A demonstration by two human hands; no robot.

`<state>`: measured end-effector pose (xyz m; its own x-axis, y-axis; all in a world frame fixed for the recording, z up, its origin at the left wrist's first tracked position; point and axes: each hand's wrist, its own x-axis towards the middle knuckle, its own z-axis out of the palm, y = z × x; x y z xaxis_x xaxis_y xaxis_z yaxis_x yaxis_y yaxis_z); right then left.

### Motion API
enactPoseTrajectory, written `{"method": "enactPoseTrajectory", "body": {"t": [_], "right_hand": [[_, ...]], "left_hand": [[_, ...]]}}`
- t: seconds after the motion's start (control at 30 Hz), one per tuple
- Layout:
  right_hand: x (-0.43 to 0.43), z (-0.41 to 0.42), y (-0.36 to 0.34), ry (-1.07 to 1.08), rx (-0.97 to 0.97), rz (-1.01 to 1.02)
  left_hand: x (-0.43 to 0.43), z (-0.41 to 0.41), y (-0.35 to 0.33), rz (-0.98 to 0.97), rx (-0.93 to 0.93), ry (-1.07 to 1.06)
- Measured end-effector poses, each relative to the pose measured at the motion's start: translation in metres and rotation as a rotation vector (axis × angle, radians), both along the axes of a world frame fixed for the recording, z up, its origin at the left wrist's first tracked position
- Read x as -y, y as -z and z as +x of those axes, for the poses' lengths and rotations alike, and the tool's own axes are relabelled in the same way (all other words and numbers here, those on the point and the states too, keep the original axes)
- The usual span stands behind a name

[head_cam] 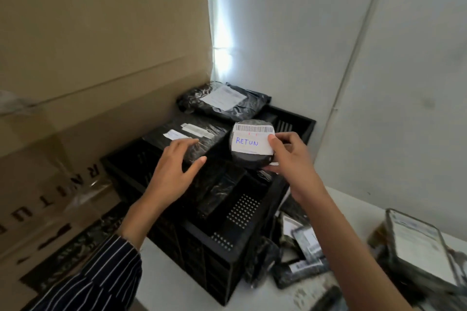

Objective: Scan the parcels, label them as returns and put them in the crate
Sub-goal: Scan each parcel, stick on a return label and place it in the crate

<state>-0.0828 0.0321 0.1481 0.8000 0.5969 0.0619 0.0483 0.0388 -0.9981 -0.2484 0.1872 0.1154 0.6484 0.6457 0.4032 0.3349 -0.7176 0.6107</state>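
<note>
The round parcel [250, 162], wrapped in black, is in my right hand [290, 156], held up over the middle of the crate [242, 209] and not yet set down in it. Its flat face is turned towards me. A barcode strip [254, 129] runs across the top of that face, and under it sits a white label [249, 144] with "RETUN" written in blue. My right thumb presses on the label's right end while the other fingers [271, 167] curl under the parcel's lower edge, so the grip is tight around it.

My left hand [174, 171] is spread wide and holds nothing; it hangs over the long wrapped parcel [187, 139] that lies in the crate's left side. I cannot tell whether the fingertips touch its film. A bagged parcel [222, 101] with a paper slip lies across the crate's far end.

The crate is black, with perforated walls, and stands on the white worktop [177, 272]. Just beside its right wall lies a blurred heap of more black parcels [298, 247]. My left arm wears a dark striped sleeve [101, 275]. A big cardboard box [88, 58] stands to the left of the crate.
</note>
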Motion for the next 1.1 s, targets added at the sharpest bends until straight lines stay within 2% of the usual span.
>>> {"method": "enactPoseTrajectory", "body": {"t": [0.1, 0.2, 0.33, 0.5, 0.6, 0.77, 0.93, 1.03, 1.1], "right_hand": [[-0.05, 0.02, 0.016, -0.007, -0.025, -0.268], [-0.083, 0.035, 0.039, -0.021, -0.137, -0.508], [-0.1, 0.038, 0.049, 0.118, -0.221, -0.522], [-0.101, 0.028, 0.027, 0.25, -0.076, -0.276], [-0.116, 0.022, 0.005, 0.197, 0.043, -0.179], [-0.176, 0.018, -0.008, 0.032, 0.19, -0.271], [-0.227, 0.011, -0.001, -0.026, 0.338, -0.429], [-0.233, 0.006, 0.002, -0.006, 0.521, -0.555], [-0.224, 0.004, 0.005, -0.027, 0.64, -0.548]], "left_hand": [[-0.043, 0.004, 0.006, 0.052, -0.203, 0.016], [-0.063, 0.011, 0.018, 0.077, -0.345, 0.039], [-0.073, 0.014, 0.027, 0.111, -0.446, 0.078], [-0.091, 0.007, 0.031, 0.19, -0.461, 0.101], [-0.097, 0.004, 0.032, 0.231, -0.455, 0.094], [-0.097, 0.003, 0.032, 0.223, -0.436, 0.099], [-0.097, 0.004, 0.032, 0.219, -0.458, 0.085], [-0.097, 0.004, 0.033, 0.216, -0.45, 0.084], [-0.097, 0.004, 0.034, 0.215, -0.457, 0.086]]}}
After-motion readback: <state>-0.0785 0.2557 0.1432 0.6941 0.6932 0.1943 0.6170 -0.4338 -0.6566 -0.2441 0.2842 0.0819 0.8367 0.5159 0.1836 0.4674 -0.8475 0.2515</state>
